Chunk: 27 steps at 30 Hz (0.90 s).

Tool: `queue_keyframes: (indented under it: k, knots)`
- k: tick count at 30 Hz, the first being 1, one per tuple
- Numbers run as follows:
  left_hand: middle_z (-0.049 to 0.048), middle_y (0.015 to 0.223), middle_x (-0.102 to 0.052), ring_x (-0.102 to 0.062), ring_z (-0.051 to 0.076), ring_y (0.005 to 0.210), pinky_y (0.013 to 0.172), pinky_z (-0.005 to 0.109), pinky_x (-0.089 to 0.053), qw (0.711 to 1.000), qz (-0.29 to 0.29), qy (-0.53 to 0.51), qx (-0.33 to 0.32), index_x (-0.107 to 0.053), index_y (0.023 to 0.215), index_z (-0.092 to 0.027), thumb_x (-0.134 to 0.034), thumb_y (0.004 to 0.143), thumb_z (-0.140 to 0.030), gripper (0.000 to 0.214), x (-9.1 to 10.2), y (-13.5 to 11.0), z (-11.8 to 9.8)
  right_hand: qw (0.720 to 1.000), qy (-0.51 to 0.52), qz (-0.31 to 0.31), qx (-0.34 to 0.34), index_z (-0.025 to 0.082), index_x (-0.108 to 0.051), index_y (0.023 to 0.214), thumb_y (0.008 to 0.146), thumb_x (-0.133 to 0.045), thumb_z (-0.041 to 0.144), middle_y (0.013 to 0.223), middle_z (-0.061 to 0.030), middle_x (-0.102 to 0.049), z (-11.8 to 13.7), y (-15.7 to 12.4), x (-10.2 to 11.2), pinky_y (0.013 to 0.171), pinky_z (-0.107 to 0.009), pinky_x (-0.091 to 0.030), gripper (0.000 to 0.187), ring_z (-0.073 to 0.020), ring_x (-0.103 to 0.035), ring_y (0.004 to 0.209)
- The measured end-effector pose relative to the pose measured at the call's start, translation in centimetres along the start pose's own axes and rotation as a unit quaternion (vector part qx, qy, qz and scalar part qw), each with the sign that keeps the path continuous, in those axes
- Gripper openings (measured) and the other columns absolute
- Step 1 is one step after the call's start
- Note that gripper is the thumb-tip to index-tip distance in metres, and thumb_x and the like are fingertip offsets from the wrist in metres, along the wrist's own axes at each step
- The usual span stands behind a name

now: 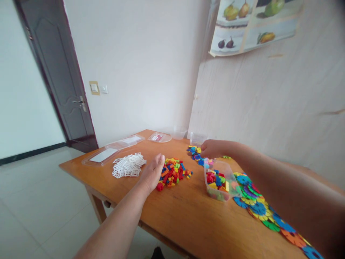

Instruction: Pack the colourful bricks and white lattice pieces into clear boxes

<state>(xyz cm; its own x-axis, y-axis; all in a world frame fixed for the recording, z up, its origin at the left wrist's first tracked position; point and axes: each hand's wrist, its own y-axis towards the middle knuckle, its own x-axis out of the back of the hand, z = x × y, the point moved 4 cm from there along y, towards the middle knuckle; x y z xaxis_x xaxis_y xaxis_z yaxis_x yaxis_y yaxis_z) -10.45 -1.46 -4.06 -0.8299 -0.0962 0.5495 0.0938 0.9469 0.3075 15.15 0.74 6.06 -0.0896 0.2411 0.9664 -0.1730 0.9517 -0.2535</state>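
My left hand stands edge-on against the left side of a pile of small coloured building blocks. Its thumb is stretched out and it appears open; the other fingers are mostly hidden behind it. Farther right, my right hand reaches past a clear plastic tub to a small heap of blue and yellow plastic pieces. Its fingers are curled down, and whatever they hold is hidden. Coloured blocks lie inside the tub.
White plastic frames form a pile at the left. Clear lids and a clear bowl lie toward the wall. Slotted coloured discs run along the right side of the wooden table, under my right forearm.
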Motion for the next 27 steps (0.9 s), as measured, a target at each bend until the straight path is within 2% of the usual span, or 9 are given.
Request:
queue_keyframes:
  k: [4, 7, 12, 15, 18, 22, 27]
  knots:
    - [0.0096, 0.151, -0.047, -0.038, 0.023, 0.143, 0.119, 0.038, -0.027, 1.0, 0.001, 0.007, 0.008, -0.047, 0.144, -0.017, -0.018, 0.094, -0.069, 0.077, 0.1, -0.1, -0.2, 1.0, 0.004, 0.019, -0.006, 0.014, -0.069, 0.076, 0.072, -0.059, 0.022, 0.067, -0.0033, -0.066, -2.7, -1.5, -0.2, 0.055, -0.023, -0.041, 0.013, -0.0144, -0.058, 0.06]
    - [0.0102, 0.151, -0.046, -0.038, 0.024, 0.143, 0.119, 0.039, -0.026, 1.0, 0.0, 0.007, 0.011, -0.046, 0.144, -0.017, -0.017, 0.094, -0.069, 0.078, 0.1, 0.0, -0.1, 1.0, 0.003, 0.006, 0.007, 0.015, -0.069, 0.08, 0.073, -0.058, 0.019, 0.071, -0.0021, -0.067, -2.9, -1.6, -0.3, 0.056, -0.022, -0.041, 0.014, -0.0138, -0.059, 0.064]
    - [0.0098, 0.151, -0.046, -0.038, 0.023, 0.143, 0.119, 0.039, -0.027, 1.0, -0.005, 0.002, 0.004, -0.047, 0.144, -0.018, -0.018, 0.094, -0.069, 0.077, 0.0, 0.1, 0.1, 0.998, -0.032, -0.031, 0.042, 0.017, -0.072, 0.089, 0.077, -0.056, 0.022, 0.083, -0.0035, -0.071, 0.8, -1.0, -0.6, 0.059, -0.023, -0.04, 0.02, -0.0166, -0.063, 0.074]
    - [0.0097, 0.151, -0.046, -0.038, 0.023, 0.142, 0.119, 0.038, -0.026, 1.0, -0.002, -0.002, 0.002, -0.047, 0.144, -0.018, -0.019, 0.094, -0.069, 0.076, 0.1, 0.1, 0.1, 0.994, -0.073, -0.034, 0.069, 0.021, -0.074, 0.097, 0.076, -0.059, 0.02, 0.098, -0.0049, -0.073, 3.8, -0.6, -1.5, 0.068, -0.024, -0.044, 0.026, -0.0201, -0.065, 0.089]
    - [0.0097, 0.151, -0.046, -0.038, 0.023, 0.143, 0.119, 0.038, -0.026, 1.0, 0.0, -0.004, 0.005, -0.046, 0.144, -0.018, -0.019, 0.094, -0.069, 0.077, 0.1, 0.1, 0.1, 0.99, -0.124, -0.011, 0.068, 0.018, -0.076, 0.097, 0.073, -0.065, 0.019, 0.105, -0.0108, -0.073, 6.0, -0.1, -2.8, 0.075, -0.031, -0.048, 0.027, -0.0264, -0.066, 0.096]
    - [0.0091, 0.152, -0.045, -0.038, 0.023, 0.143, 0.119, 0.039, -0.026, 1.0, 0.004, -0.01, 0.007, -0.045, 0.145, -0.019, -0.019, 0.094, -0.069, 0.076, 0.0, 0.0, 0.0, 0.983, -0.178, 0.031, 0.04, 0.014, -0.077, 0.095, 0.068, -0.073, 0.02, 0.101, -0.0171, -0.074, 7.5, 0.6, -4.0, 0.076, -0.038, -0.052, 0.029, -0.032, -0.068, 0.094]
    - [0.0086, 0.153, -0.044, -0.037, 0.023, 0.143, 0.12, 0.038, -0.025, 1.0, 0.006, -0.008, 0.006, -0.044, 0.145, -0.018, -0.021, 0.094, -0.069, 0.076, -0.1, -0.1, 0.1, 0.98, -0.193, 0.042, 0.037, 0.013, -0.076, 0.102, 0.072, -0.068, 0.016, 0.104, -0.0172, -0.074, 8.4, 0.9, -4.1, 0.076, -0.035, -0.054, 0.032, -0.0303, -0.069, 0.096]
